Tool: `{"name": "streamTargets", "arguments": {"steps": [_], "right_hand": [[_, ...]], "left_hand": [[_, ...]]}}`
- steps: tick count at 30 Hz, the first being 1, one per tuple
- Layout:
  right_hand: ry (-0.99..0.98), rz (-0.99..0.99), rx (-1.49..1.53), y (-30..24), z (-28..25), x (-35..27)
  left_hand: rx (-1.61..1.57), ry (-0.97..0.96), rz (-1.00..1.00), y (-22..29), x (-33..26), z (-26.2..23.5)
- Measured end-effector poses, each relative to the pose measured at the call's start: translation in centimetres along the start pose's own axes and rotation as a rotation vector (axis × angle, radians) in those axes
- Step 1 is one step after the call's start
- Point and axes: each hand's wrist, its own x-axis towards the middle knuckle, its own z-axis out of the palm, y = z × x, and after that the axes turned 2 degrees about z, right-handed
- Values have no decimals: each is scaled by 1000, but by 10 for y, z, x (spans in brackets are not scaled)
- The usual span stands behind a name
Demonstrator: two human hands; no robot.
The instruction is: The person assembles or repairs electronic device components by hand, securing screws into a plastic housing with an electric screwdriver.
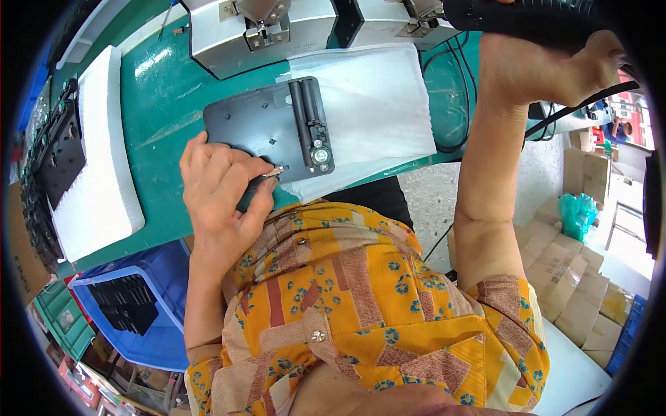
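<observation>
A dark grey plastic panel (243,125) with rounded corners lies on the table, partly over a white sheet. Along its right side run a black ribbed channel and a round silver part (320,156). My left hand (225,187) rests at the panel's near left edge, with thumb and index finger closed on a small metal piece (276,171) against the panel. Raised at the upper right, my right hand (548,73) has its fingers wrapped round a black cylindrical tool (517,21), which looks like an electric screwdriver. The tool's working end is not clearly visible.
Silver metal machines (270,41) stand at the back of the green table (163,90). White foam (104,159) and black panels (59,156) lie at the left. Below is a blue bin (166,333) holding black parts. Black cables (468,90) hang near my right arm; cardboard boxes (562,270) sit at right.
</observation>
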Motion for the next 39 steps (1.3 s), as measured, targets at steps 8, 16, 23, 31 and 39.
{"name": "streamTargets", "arguments": {"steps": [8,16,23,31,39], "right_hand": [[-46,6,12,4,0,1],[-250,155,86,-13,7,9],[-194,136,-14,11,23,28],[-160,163,204,-3,3,-6],[-47,73,205,5,3,5]], "left_hand": [[-16,-31,-36,0,-3,-2],[-10,6,-15,0,-2,0],[-24,-6,-7,-2,-4,0],[-22,27,25,-5,-4,-1],[-18,25,46,-5,-4,2]]}}
